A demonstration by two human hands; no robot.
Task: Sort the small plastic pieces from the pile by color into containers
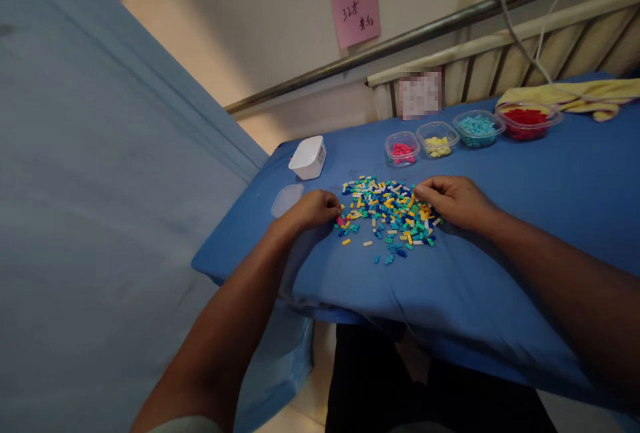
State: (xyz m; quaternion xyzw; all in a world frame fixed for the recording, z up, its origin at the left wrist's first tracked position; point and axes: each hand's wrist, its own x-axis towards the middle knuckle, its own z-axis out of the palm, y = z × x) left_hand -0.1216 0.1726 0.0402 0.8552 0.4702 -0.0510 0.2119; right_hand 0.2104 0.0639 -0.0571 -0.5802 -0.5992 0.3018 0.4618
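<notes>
A loose pile of small plastic bricks in blue, teal, green, yellow and white lies on the blue cloth. My left hand is at the pile's left edge, fingers curled together, beside a few red bricks. Whatever its fingertips hold, if anything, is hidden. At the upper right edge of the pile, my right hand has thumb and forefinger pinched together over the bricks. Anything between those fingertips is too small to make out. A few bricks lie scattered in front of the pile.
Behind the pile, clear tubs hold pink, yellow, light blue and red pieces. A white container and a translucent lid are at left. A yellow cloth lies back right, below a cable.
</notes>
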